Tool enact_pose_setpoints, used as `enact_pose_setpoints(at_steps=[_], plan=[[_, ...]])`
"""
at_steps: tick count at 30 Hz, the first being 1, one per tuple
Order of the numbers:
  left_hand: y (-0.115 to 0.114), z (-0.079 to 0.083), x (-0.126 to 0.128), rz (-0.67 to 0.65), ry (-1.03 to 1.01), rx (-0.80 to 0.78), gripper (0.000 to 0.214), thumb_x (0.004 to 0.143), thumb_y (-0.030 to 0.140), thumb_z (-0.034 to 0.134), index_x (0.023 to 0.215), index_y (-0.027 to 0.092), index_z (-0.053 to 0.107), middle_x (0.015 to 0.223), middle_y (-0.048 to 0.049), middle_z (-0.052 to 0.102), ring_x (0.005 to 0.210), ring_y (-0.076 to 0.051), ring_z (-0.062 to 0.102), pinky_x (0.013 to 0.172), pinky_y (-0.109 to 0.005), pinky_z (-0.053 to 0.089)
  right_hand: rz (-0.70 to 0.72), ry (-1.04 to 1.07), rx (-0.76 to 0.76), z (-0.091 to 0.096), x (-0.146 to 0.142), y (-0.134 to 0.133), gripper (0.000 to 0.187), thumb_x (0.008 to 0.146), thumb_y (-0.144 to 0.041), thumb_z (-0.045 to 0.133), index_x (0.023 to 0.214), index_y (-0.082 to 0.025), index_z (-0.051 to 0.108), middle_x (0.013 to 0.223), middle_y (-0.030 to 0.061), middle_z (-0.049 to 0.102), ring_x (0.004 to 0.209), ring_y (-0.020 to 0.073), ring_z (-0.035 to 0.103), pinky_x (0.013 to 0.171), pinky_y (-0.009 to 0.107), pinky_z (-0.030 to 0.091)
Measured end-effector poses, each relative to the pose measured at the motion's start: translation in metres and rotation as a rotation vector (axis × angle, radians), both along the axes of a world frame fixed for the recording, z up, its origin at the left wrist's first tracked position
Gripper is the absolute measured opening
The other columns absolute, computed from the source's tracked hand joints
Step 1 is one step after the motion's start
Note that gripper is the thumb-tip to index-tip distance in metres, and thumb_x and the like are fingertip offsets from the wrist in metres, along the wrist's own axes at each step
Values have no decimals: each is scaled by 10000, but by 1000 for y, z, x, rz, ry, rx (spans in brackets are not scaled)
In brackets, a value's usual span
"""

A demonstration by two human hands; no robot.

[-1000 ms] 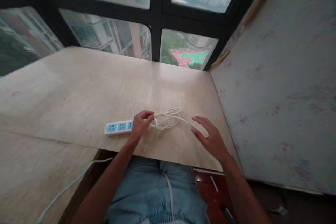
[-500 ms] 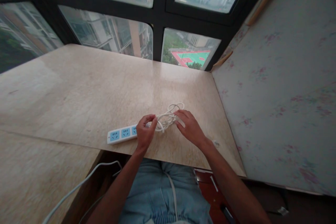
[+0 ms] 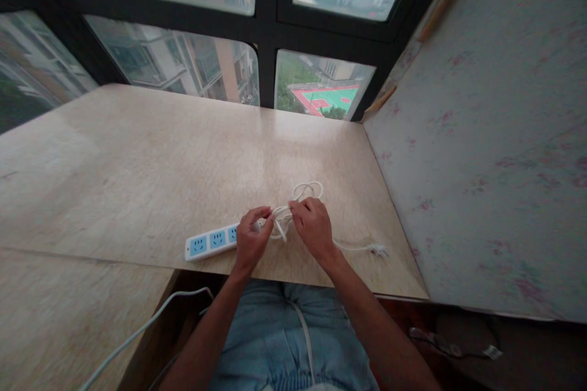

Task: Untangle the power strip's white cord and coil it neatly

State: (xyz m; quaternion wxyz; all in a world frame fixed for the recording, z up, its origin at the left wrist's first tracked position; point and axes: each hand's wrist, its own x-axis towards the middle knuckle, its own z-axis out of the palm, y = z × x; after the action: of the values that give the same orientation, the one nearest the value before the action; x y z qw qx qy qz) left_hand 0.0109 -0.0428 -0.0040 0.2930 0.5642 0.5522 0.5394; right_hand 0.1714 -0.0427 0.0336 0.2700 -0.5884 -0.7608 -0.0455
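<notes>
A white power strip [image 3: 208,241] with blue sockets lies near the front edge of a beige table [image 3: 183,159]. Its white cord [image 3: 306,189] is bunched in loops just right of it, and the plug [image 3: 378,250] lies further right on the table. My left hand [image 3: 251,238] is closed on the strip's right end where the cord leaves it. Close beside it, my right hand [image 3: 312,226] pinches the looped cord with curled fingers.
Dark-framed windows [image 3: 270,30] run along the table's far edge. A pale patterned wall panel [image 3: 481,134] stands along the right side. Another white cable [image 3: 137,333] hangs below the table's front left. My lap in blue jeans [image 3: 284,342] is under the table edge.
My right hand moved left from open above the table onto the cord loops and closed on them. The plug end now lies uncovered at the right. My left hand stayed on the strip.
</notes>
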Motion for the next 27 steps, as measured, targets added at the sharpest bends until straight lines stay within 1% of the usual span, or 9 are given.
enact_pose_setpoints(at_steps=[5,8,10,13,16,18,21,24,27], plan=[[6,11,-7,-164,37,-94,222,818,357,634,943,182,689,891,-57,737,820,-185,688,760,-306,535,26,167,146,-22,4,-11,186,936,-198,546,1004,-204,719,763,43,591,773,175,500,707,295,399],[19,24,-10,-293,206,-125,227,854,364,578,910,195,720,898,-56,744,810,-186,678,741,-302,516,17,269,200,-29,3,-19,176,929,-196,557,977,-204,726,759,46,598,774,177,512,715,309,420],[28,33,-10,-400,359,-100,232,860,351,561,842,202,738,833,-49,735,762,-181,658,713,-298,494,11,340,199,-32,2,-24,172,927,-199,558,969,-203,725,782,51,612,796,179,532,735,321,438],[38,44,-11,-553,489,-77,262,866,325,540,748,197,735,730,-38,701,709,-168,634,667,-276,466,26,434,181,-33,2,-33,180,924,-189,550,995,-193,716,817,61,631,832,184,558,761,337,464],[43,48,-13,-669,488,-97,263,867,330,534,756,206,738,740,-32,706,692,-162,637,622,-255,455,41,538,145,-26,6,-40,190,926,-193,540,1023,-199,703,852,65,643,854,184,583,775,341,491],[45,48,-15,-726,486,-101,260,868,338,533,773,225,746,737,-28,710,675,-163,639,604,-253,451,41,584,120,-17,12,-43,209,936,-200,517,1048,-201,693,893,74,646,880,184,598,791,338,504],[44,46,-15,-747,504,-69,266,878,332,521,771,240,746,724,-33,699,657,-167,629,601,-263,447,43,494,55,2,24,-38,262,954,-220,475,1121,-194,675,907,83,641,865,180,611,764,310,512],[40,43,-13,-702,495,-37,270,881,330,518,746,231,730,712,-41,676,648,-165,608,597,-267,440,120,211,-140,21,33,-26,314,956,-273,493,1232,-223,634,904,70,675,797,169,635,698,270,499],[33,40,-9,-639,463,-14,266,880,323,524,725,221,714,682,-33,645,639,-158,587,595,-266,429,200,-85,-338,31,35,-14,320,931,-329,555,1236,-274,636,922,58,738,793,186,677,655,265,478]])
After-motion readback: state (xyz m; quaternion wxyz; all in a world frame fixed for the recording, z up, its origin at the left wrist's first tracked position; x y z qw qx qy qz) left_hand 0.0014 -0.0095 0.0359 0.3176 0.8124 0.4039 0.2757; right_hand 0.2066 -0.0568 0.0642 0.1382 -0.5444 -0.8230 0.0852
